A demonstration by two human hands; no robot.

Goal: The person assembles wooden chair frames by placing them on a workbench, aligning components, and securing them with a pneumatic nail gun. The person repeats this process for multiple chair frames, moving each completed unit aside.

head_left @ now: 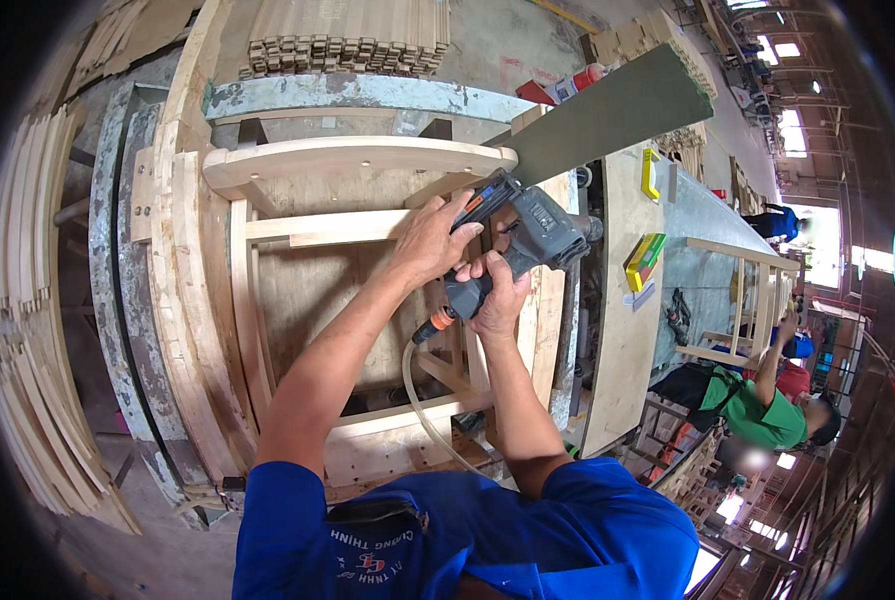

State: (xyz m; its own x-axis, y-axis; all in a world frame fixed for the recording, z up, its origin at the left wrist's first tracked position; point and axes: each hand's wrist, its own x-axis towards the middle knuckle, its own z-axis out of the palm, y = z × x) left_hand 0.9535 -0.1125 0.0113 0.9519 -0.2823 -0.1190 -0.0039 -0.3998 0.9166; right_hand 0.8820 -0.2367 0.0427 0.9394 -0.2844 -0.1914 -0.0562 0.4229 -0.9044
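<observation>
Over a pale wooden frame (337, 228), left hand (431, 240) and right hand (501, 293) grip a nail gun (549, 230) — a snag in its hose (410, 378) could jerk it askew.

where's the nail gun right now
In the head view, the nail gun is right of centre, held by the left hand and right hand beside the wooden frame.

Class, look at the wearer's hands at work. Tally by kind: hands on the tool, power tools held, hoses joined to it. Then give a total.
Hands (left hand, right hand): 2
Pneumatic nailer: 1
Air hose: 1
Total: 4
</observation>
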